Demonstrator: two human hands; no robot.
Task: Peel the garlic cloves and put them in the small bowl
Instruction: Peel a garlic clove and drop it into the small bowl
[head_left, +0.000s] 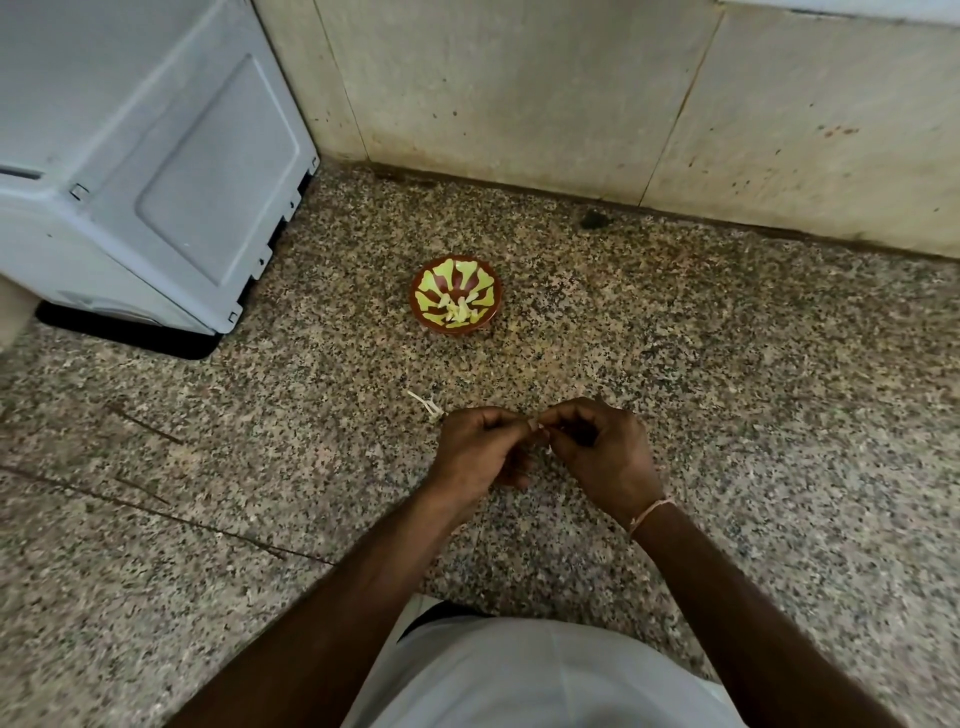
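Garlic clove (540, 427): centre frame, pinched between my two hands.
Left hand (480, 452): my fingers curl round it.
Right hand (602, 449): fingertips pinching it.
Small bowl (456, 300): above my hands, peeled cloves (460, 310) inside.
Peel scrap (427, 404): on the counter (727, 364), just left.

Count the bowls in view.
1. The small bowl, red-brown with a yellow pattern, sits on the speckled counter beyond both hands, pale garlic pieces in its centre. No others are visible.

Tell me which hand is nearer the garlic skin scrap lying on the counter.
Left. The left hand sits just right of the skin scrap, nearly touching it. The right hand lies farther right, beyond the left hand.
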